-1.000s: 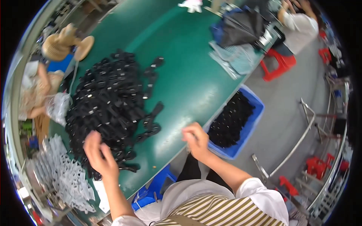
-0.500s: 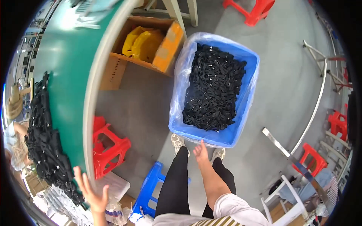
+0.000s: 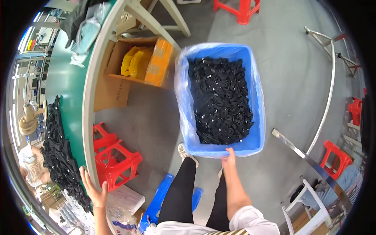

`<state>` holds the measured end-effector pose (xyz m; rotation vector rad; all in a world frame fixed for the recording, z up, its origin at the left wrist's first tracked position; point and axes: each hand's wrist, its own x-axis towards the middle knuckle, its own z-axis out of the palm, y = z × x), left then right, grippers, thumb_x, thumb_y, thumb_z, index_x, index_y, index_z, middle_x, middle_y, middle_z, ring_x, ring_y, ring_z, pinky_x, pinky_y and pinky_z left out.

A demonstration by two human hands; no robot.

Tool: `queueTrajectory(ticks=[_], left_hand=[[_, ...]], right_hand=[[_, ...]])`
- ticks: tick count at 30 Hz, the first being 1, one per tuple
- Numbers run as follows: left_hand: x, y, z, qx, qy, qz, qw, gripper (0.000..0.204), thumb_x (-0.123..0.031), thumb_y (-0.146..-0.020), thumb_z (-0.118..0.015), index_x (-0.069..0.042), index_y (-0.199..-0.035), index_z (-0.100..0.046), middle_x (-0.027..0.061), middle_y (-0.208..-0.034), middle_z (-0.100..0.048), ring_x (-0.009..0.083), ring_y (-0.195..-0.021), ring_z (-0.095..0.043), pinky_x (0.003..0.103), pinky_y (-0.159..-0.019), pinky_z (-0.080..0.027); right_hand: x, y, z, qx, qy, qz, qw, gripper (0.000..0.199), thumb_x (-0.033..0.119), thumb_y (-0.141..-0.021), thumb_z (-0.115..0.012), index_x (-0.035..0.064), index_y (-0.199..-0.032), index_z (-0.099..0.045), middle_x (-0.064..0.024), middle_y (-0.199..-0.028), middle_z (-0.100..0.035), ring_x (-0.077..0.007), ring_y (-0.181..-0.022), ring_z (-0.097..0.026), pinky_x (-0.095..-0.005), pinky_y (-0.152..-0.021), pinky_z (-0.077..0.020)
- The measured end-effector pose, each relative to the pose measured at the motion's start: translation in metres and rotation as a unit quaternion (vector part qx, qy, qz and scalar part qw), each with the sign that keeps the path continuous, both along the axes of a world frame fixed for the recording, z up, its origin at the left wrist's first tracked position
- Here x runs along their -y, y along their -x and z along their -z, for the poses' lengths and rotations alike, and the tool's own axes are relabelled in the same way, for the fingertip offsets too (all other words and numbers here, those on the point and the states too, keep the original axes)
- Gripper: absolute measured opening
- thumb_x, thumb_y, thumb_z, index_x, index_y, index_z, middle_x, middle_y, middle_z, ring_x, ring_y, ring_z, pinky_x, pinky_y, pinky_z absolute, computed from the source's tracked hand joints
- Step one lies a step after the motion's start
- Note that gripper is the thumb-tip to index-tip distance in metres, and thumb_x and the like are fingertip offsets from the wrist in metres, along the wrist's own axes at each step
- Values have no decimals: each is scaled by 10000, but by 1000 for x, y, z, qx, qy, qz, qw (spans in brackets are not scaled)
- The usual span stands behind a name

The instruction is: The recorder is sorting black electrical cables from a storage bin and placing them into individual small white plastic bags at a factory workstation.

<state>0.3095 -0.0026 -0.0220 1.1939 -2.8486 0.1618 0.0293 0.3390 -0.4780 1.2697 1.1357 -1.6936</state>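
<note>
The right hand (image 3: 229, 157) has its fingers closed over the near rim of the blue plastic bin (image 3: 256, 143), lined with clear film and heaped with small black parts (image 3: 221, 103), at twelve o'clock. The left hand (image 3: 93, 188), fingers spread open, rests at the edge of the green worktop (image 3: 70, 90) at nine o'clock.

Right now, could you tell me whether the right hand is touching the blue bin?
Touching: the head view shows the right hand with its fingers on the near rim of the blue bin.

Right hand (image 3: 229, 156): moved from green table (image 3: 72, 84) edge down to near rim of blue bin (image 3: 256, 117), now touching. Left hand (image 3: 93, 188): left pile of black parts (image 3: 58, 152), now at table edge.
</note>
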Motion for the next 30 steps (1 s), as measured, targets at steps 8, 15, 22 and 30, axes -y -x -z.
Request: queueTrajectory(ticks=[8, 15, 22, 30], left_hand=[[-64, 144, 44, -19, -284, 159, 945, 537, -63, -755, -717, -39, -1267, -560, 192, -1340, -502, 374, -1283, -457, 465, -1054, -387], [12, 246, 271, -83, -555, -10, 828, 421, -248, -875, -674, -34, -1227, -587, 164, -1230, -590, 311, -1138, -589, 367, -926, -492], [37, 308, 464, -111, -481, -90, 865, 533, -253, -897, -661, -25, -1349, -493, 166, -1305, -549, 267, -1167, -560, 347, -971, -461], [24, 349, 549, -187, -708, -240, 637, 448, -210, -870, -681, -2, -1244, -549, 157, -1105, -659, 296, -1001, -630, 358, -912, -476]], right_hand=[[-160, 175, -100, -223, -161, -117, 954, 213, 273, -828, -698, 78, -811, -615, -23, -795, -560, -162, -726, -524, -336, -673, -455], [-205, 265, -160, -249, -283, -164, 912, 270, 305, -813, -675, 50, -872, -610, -55, -784, -584, -172, -704, -554, -329, -650, -469], [-196, 267, -163, -232, -299, -158, 912, 281, 328, -812, -674, 62, -872, -608, -42, -820, -597, -177, -748, -571, -338, -689, -491], [-218, 260, -146, -233, -337, -124, 904, 355, 335, -794, -652, 45, -987, -583, -64, -919, -595, -195, -856, -574, -350, -790, -481]])
